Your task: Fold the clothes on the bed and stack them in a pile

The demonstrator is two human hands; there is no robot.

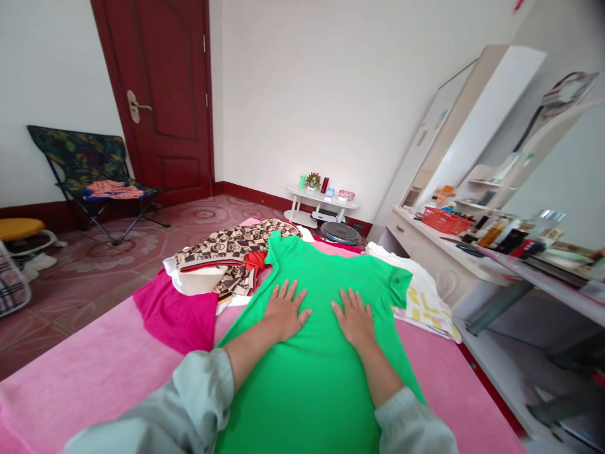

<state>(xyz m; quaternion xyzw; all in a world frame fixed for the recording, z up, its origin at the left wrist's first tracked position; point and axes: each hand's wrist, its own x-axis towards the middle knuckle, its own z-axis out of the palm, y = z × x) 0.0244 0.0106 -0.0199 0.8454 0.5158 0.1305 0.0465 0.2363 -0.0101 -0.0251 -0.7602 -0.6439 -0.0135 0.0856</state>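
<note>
A green short-sleeved shirt (321,391) lies spread out on the pink bed cover (108,378), its neckline pointing away from me. My left hand (286,310) rests flat on its upper left part, fingers spread. On the upper right part lies my right hand (354,315), palm down with the fingers apart. Small creases run through the cloth between the two hands. Past the left hand is a heap of clothes with a brown checkered garment (227,246) and a magenta garment (182,315). A white garment with yellow letters (420,296) lies partly under the right sleeve.
A folding chair (78,154) with clothing on it stands by the red door (161,82). A low white table (321,198) is against the far wall. Along the right side runs a white dresser (420,243) with a red basket (445,221) and several bottles.
</note>
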